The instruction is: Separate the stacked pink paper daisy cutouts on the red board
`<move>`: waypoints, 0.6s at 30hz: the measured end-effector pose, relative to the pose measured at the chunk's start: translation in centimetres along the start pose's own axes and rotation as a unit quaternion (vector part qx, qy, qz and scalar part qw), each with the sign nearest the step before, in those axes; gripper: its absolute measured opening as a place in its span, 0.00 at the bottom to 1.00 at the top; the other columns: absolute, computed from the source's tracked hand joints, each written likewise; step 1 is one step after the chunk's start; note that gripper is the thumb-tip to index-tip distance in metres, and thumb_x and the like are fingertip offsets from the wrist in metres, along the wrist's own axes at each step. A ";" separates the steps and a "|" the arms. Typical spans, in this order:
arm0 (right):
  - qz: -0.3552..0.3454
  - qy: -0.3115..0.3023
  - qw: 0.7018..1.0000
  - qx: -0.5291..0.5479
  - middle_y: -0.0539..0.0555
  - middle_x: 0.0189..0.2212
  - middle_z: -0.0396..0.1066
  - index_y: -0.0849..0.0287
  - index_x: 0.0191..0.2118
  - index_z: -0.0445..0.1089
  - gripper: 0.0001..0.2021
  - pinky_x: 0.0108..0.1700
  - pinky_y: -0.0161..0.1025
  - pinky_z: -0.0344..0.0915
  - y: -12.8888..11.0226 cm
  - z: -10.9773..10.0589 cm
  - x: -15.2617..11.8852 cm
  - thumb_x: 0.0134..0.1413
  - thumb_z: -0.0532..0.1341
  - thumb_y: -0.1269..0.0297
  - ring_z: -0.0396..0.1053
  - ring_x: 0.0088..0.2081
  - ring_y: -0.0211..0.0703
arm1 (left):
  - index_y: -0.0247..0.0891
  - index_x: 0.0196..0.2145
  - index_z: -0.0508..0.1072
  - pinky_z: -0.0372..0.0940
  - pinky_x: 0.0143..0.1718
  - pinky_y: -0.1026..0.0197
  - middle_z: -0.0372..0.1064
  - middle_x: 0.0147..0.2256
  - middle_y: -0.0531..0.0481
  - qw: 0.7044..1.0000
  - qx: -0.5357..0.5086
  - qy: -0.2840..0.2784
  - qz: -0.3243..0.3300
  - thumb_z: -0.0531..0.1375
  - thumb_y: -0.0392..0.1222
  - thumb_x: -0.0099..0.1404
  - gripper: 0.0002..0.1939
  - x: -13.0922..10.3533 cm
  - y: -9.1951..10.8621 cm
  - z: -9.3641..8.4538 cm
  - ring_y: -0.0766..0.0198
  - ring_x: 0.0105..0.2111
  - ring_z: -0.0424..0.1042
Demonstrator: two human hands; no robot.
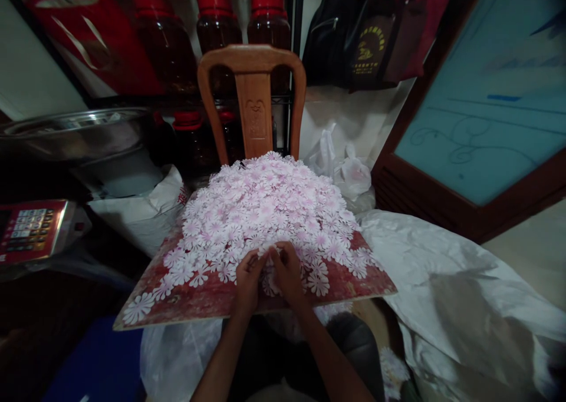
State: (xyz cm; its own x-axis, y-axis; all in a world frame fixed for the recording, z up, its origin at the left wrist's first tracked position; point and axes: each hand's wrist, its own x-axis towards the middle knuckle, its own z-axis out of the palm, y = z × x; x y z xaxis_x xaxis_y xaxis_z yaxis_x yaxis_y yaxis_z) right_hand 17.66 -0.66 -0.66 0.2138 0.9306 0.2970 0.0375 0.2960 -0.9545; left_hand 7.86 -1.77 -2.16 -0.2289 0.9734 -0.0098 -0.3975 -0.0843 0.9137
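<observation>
Table: a worn red wooden table [198,300] stands at the middle; its near strip is mostly bare, its far part covered.
Heap: a broad mound of white, lilac-centred, flower-shaped pieces [269,204] spreads over the far and middle table. They lie loose and overlapping, with no neat stack in sight, so most of the work looks left to do.
Plastic bag: a cloudy, clear plastic bag [177,358] hangs or stands below the near left edge; its contents do not show clearly.
Lower flowers: similar pale pieces [392,366] lie below the table at near right; whether these are finished, I cannot tell.
Hands: left hand [248,275] and right hand [287,272] meet at the heap's near edge, fingers pinched nearly together.
Held flower: one small white petalled piece [267,248] appears gripped between both hands' fingertips, seemingly mid-handling.
</observation>
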 end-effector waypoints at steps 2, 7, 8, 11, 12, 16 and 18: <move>0.000 0.004 1.000 0.001 0.49 0.31 0.63 0.57 0.36 0.67 0.08 0.35 0.36 0.60 -0.1 0.0 0.0 0.59 0.59 0.58 0.60 0.31 0.38 | 0.36 0.35 0.72 0.63 0.35 0.69 0.69 0.31 0.54 1.000 0.008 0.002 0.003 0.69 0.43 0.55 0.13 -0.1 0.1 0.1 0.68 0.32 0.68; 0.007 -0.018 1.000 0.003 0.51 0.35 0.67 0.58 0.40 0.69 0.10 0.37 0.37 0.61 -0.2 0.0 0.0 0.59 0.59 0.58 0.62 0.32 0.39 | 0.35 0.36 0.72 0.64 0.35 0.68 0.70 0.32 0.52 0.999 0.015 0.028 0.021 0.68 0.45 0.55 0.14 -0.1 0.4 0.3 0.67 0.32 0.68; 0.008 -0.022 1.000 0.000 0.51 0.35 0.68 0.58 0.40 0.70 0.09 0.37 0.37 0.61 -0.1 0.0 -0.1 0.58 0.59 0.58 0.62 0.32 0.39 | 0.34 0.36 0.72 0.64 0.36 0.67 0.70 0.32 0.52 0.999 0.012 0.034 0.024 0.68 0.45 0.55 0.14 -0.1 0.4 0.4 0.67 0.32 0.68; 0.005 -0.028 0.999 -0.014 0.49 0.31 0.66 0.57 0.36 0.69 0.07 0.36 0.36 0.60 0.3 0.0 -0.1 0.57 0.60 0.59 0.61 0.31 0.39 | 0.35 0.35 0.72 0.64 0.36 0.68 0.70 0.32 0.52 0.998 0.000 0.049 0.031 0.68 0.44 0.54 0.14 -0.1 0.5 0.5 0.67 0.32 0.68; 0.004 -0.028 0.999 -0.018 0.49 0.30 0.65 0.57 0.35 0.68 0.07 0.35 0.36 0.60 0.4 0.1 -0.1 0.57 0.60 0.60 0.61 0.30 0.39 | 0.35 0.34 0.72 0.64 0.36 0.68 0.70 0.32 0.53 0.998 -0.004 0.052 0.030 0.68 0.44 0.54 0.14 -0.1 0.5 0.5 0.68 0.32 0.68; -0.001 -0.023 0.999 -0.029 0.49 0.29 0.65 0.57 0.34 0.67 0.07 0.36 0.37 0.60 0.7 0.1 -0.1 0.57 0.59 0.59 0.62 0.31 0.39 | 0.36 0.33 0.72 0.63 0.34 0.69 0.68 0.30 0.55 0.998 -0.019 0.055 0.017 0.68 0.44 0.53 0.13 -0.2 0.8 0.6 0.69 0.30 0.67; -0.001 -0.025 0.999 -0.030 0.49 0.29 0.65 0.57 0.34 0.67 0.08 0.36 0.37 0.60 0.7 0.1 -0.1 0.57 0.60 0.59 0.62 0.31 0.39 | 0.36 0.32 0.72 0.62 0.33 0.70 0.67 0.29 0.56 0.998 -0.024 0.056 0.012 0.69 0.45 0.53 0.13 -0.2 0.8 0.6 0.70 0.29 0.66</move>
State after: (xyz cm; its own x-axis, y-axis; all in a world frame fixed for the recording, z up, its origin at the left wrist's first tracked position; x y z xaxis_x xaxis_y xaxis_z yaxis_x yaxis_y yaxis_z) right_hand 17.57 -0.48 -1.38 0.1655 0.9398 0.2990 0.0974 0.2862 -0.9532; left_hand 8.09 -1.93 -1.21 -0.3351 0.9415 -0.0360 -0.4317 -0.1195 0.8941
